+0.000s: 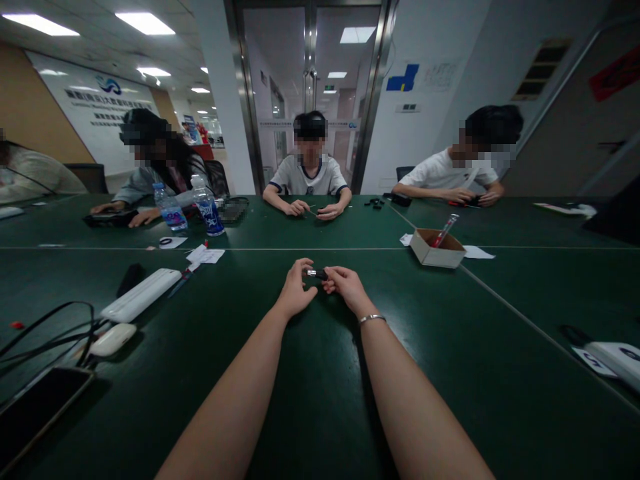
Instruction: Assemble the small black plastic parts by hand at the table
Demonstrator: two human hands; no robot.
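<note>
Both my forearms reach out over a dark green table (320, 400). My left hand (296, 291) and my right hand (346, 285) meet near the table's middle, fingers pinched on a small black part with a metal piece (317, 273) held between them. A silver bracelet (372, 319) circles my right wrist. The part is too small to name.
A white power strip (140, 294), a white charger (112, 339), black cables (45, 333) and a phone (35, 410) lie at left. A small cardboard box (436, 248) with a red-tipped tube sits right of centre. Two water bottles (208, 207) stand behind. Three people sit across the table, working with their hands.
</note>
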